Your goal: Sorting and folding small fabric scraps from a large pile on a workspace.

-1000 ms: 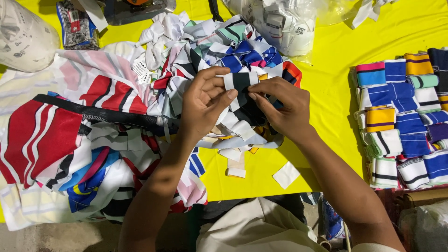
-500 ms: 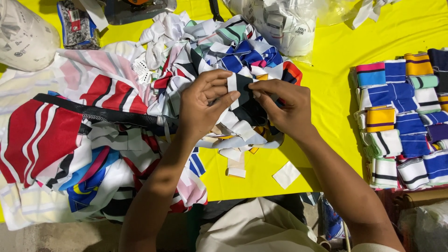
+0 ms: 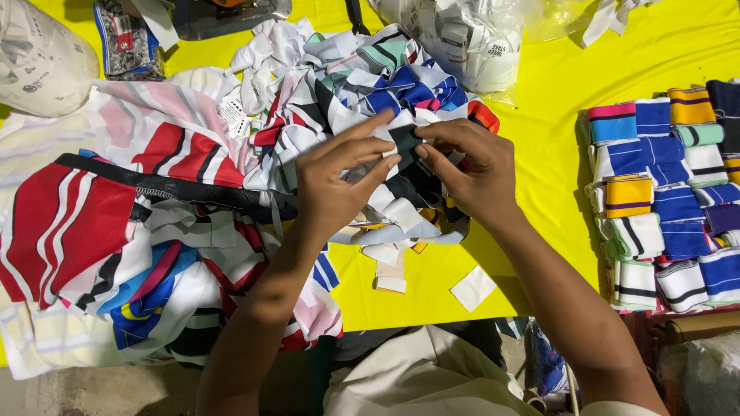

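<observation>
— What do you count at the hands?

— I see two hands, both on one small black-and-white strip of cloth [image 3: 402, 142]. My left hand [image 3: 335, 181] pinches its white end between thumb and fingertips; my right hand [image 3: 472, 173] grips the dark end, fingers curled narrow around it. The strip sits just above the loose heap of striped scraps [image 3: 370, 85] in the middle of the yellow table [image 3: 539, 92].

— And further out?

— One large red, white and black striped cloth [image 3: 85, 223] at the left. One flat white patch [image 3: 472, 288] lies alone near the table edge. At the right, a stack of folded striped bands [image 3: 663, 200]; I cannot count them, since the frame cuts them off. A clear bag [image 3: 470, 38] at the top is cut off too, its contents hard to make out.
</observation>
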